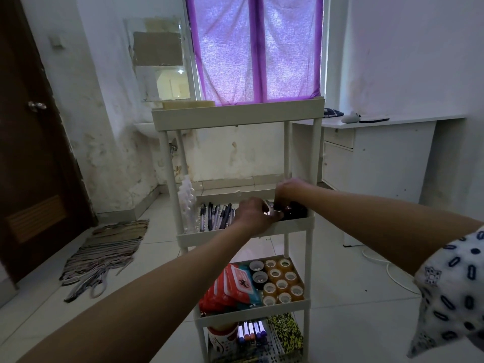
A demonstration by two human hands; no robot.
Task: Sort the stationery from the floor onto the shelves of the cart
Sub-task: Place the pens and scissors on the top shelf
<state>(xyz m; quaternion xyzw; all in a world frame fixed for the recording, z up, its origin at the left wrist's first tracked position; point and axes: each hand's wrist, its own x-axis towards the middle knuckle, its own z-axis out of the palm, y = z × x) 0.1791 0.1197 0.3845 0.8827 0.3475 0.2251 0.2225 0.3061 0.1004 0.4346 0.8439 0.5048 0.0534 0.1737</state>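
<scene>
A cream four-shelf cart (235, 117) stands in front of me. Both hands reach into its second shelf (293, 224). My left hand (252, 212) has its fingers curled around small shiny dark items, perhaps binder clips (296, 209), at the shelf's right side. My right hand (288, 191) hovers just above them with fingers bent down, pinching at the same pile. Several pens (217, 216) lie in the left part of that shelf beside a white bottle-like object (187, 203). Tape rolls (281, 281) and red packets (230, 286) fill the third shelf. Markers (251, 331) sit on the bottom shelf.
A striped rug (104, 252) lies on the tiled floor at the left, by a dark door (34, 142). A white desk (379, 153) stands at the right, with a cable (387, 271) on the floor before it. A purple curtain (256, 48) hangs behind the cart.
</scene>
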